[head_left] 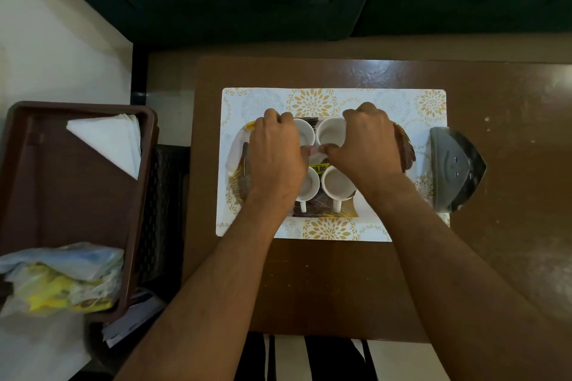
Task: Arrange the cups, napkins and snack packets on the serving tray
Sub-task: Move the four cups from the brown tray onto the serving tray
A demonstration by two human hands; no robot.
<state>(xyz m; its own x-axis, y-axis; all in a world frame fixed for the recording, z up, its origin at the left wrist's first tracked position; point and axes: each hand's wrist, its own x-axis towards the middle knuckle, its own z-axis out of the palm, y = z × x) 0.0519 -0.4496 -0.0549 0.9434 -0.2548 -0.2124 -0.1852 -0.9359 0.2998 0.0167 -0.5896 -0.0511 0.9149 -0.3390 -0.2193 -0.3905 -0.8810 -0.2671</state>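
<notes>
Desk (340, 281) is brown wood, with a floral placemat (312, 102) in the middle carrying the patterned serving tray (405, 148). Off the desk's left edge sits a brown bin (62, 182) with folded white napkins (108, 139) at its far end and snack packets (62, 278) in plastic at its near end. A dark napkin holder (455, 167) stands at the placemat's right edge.

I read this as the cup step: four white cups (335, 184) in a two-by-two block on the tray, napkins and packets not yet moved.

Left hand (275, 155) curls over the far-left cup, fingers wrapped on its rim. Right hand (365, 139) curls over the far-right cup (331, 131); thumb and fingers pinch its near rim. Both thumbs nearly meet over the tray centre, just above a yellow price sticker (319, 168).

Next move, my guess: settle the spacing, let go, reach left to the bin for napkins.

Room: cups fill the tray's centre; the free strips are its left and right ends, mostly hidden under the wrists. The gap between bin and desk needs a lift-over. Near half of the desk is open.
</notes>
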